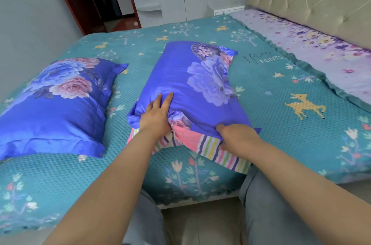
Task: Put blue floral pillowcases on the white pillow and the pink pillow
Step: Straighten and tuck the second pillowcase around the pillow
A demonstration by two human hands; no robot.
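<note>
Two hands at the near hem: pink pillow (210,144), long axis 12–6 o'clock, protrudes toward 6 from the blue floral pillowcase (192,88); left hand (156,116) presses flat, right hand (234,136) pinches the hem.

I have both bare arms stretched forward, my left hand (155,118) pressing flat with straight fingers, my right hand (235,136) beside it with fingers curled, pinching.

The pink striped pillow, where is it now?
In the head view the pink striped pillow lies mid-bed near the front edge, half inside a blue floral pillowcase, between both hands, right of the finished pillow.
</note>
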